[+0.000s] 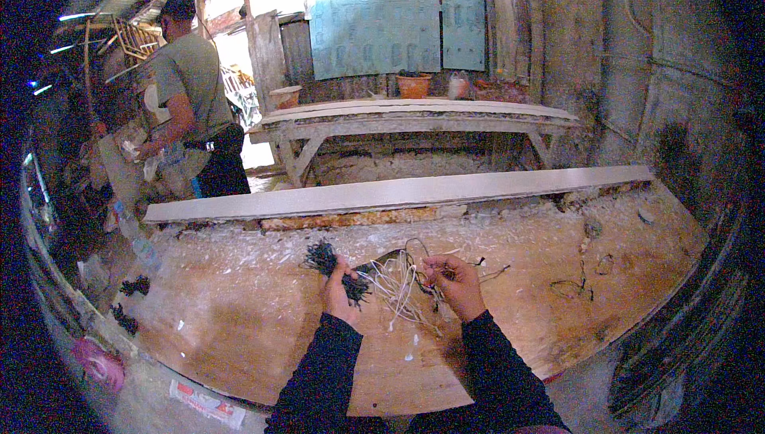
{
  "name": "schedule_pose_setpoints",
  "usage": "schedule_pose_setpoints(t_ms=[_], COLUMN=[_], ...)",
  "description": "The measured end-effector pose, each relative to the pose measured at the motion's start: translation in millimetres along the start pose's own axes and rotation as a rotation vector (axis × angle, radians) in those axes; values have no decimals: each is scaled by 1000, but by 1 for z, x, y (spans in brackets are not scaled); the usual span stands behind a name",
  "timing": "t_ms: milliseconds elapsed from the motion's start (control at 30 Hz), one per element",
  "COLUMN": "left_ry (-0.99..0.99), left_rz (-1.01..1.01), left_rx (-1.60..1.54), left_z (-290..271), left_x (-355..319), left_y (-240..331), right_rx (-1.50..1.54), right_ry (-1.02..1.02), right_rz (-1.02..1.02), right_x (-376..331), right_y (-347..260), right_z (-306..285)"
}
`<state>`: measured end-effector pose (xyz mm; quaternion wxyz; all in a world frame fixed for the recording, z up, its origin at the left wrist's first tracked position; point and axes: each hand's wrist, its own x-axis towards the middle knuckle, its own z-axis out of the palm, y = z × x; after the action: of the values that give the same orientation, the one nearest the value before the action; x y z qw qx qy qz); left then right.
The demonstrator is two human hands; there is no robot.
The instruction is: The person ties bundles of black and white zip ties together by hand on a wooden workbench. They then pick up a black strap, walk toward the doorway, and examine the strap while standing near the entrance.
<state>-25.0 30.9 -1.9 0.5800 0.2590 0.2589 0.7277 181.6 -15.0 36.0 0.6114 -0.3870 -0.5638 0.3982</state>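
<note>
Head view: mid-bench point(263, 338), the left hand point(341, 289) is closed round a bundle of dark strings point(321, 256), ends jutting out at 11 and 5 o'clock, probably so the lengths stay gathered in one grip. Pale strings point(396, 281) spread between the hands, within reach of both; at their 3 o'clock side the right hand's point(459, 282) fingertips look pinched together, though blur hides what they grip. Dark clumps point(135, 285) sit toward 9 o'clock, seemingly out of the way.
</note>
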Motion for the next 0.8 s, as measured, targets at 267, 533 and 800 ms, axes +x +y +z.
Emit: schedule_pose_setpoints(t_ms=[267,533,800], left_ry=[-58,-159,-351], left_rz=[66,-285,-382], left_rx=[163,44,205], left_z=[14,24,34], left_x=[-12,-21,-46], left_y=[22,17,-15], right_rx=[38,121,115], right_ry=[35,53,-30], right_rz=[-34,41,58], right_x=[-2,-4,-9], right_y=[-8,-7,23], right_z=[4,5,22])
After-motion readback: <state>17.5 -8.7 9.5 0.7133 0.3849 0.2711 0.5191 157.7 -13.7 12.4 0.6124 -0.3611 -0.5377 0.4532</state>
